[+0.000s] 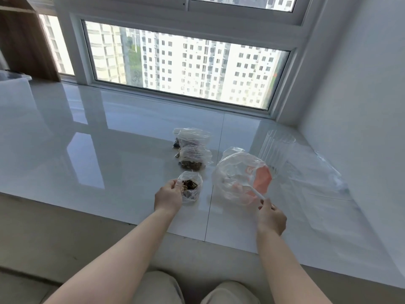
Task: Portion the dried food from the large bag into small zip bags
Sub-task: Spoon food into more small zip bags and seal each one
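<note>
Big bag: the large clear plastic bag [238, 174] with an orange patch stands on the shiny white sill [109, 132], on the right side, just past the right hand.
Mouth of the big bag: it is open and faces up and a bit toward the person.
Spoon: a white plastic spoon [256, 193] pokes into the big bag; its handle sticks out low on the near side.
Right hand: the right hand [271, 218] pinches the end of the spoon handle with curled fingers, just in front of the big bag.
Small bag in hand: a small zip bag [190, 187] stands on the sill, left of the big bag and apart from it, with its top open.
Food in it: brown dried food [190, 184] sits inside, seen through the open top.
Left hand: the left hand [168, 197] grips the left edge of the small zip bag, fingers and thumb curled on the rim, holding it open.
Filled bags: two more small bags [192, 150] with dark bits inside lie one behind the other, farther back, nearer the window [186, 66].
Far right: crinkly clear plastic [282, 148] lies behind and to the right of the big bag, near the white wall [361, 84].
Far left: a clear plastic box [13, 84] sits at the edge.
Bottom: the person's knees [192, 290] in light trousers show below the sill.
</note>
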